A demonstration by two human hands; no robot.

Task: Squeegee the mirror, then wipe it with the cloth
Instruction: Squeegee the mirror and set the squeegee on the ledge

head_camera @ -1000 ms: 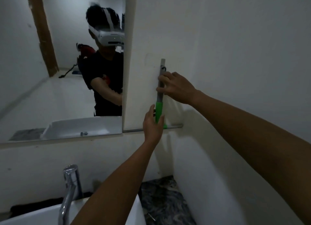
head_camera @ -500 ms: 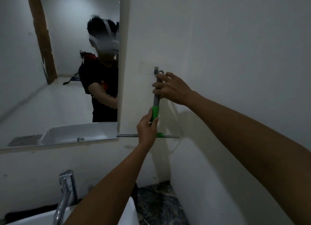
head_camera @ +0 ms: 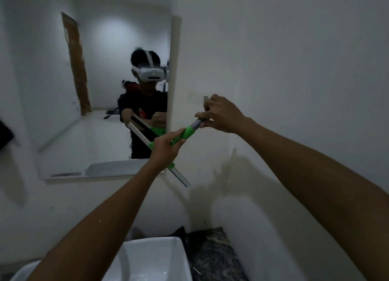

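Observation:
The wall mirror (head_camera: pixel 101 95) fills the upper left and reflects a person in a headset. A squeegee (head_camera: pixel 188 133) with a green and grey handle is off the wall, tilted, its blade (head_camera: pixel 181 178) slanting down to the right by the mirror's lower right corner. My left hand (head_camera: pixel 165 149) grips the green part of the handle near the blade. My right hand (head_camera: pixel 221 115) holds the grey end of the handle. A small grey hook (head_camera: pixel 205 98) shows on the wall just above my right hand. No cloth is in view.
A white sink basin (head_camera: pixel 147 259) sits below at the bottom centre. Beside it lies a dark marbled counter (head_camera: pixel 212 253). The white side wall (head_camera: pixel 294 91) runs close along the right. A dark item (head_camera: pixel 5 133) hangs at the left edge.
The squeegee hung upright on the wall hook; now it is off the hook, swung toward the mirror, held in both hands. The view has tilted, and the tap is out of sight.

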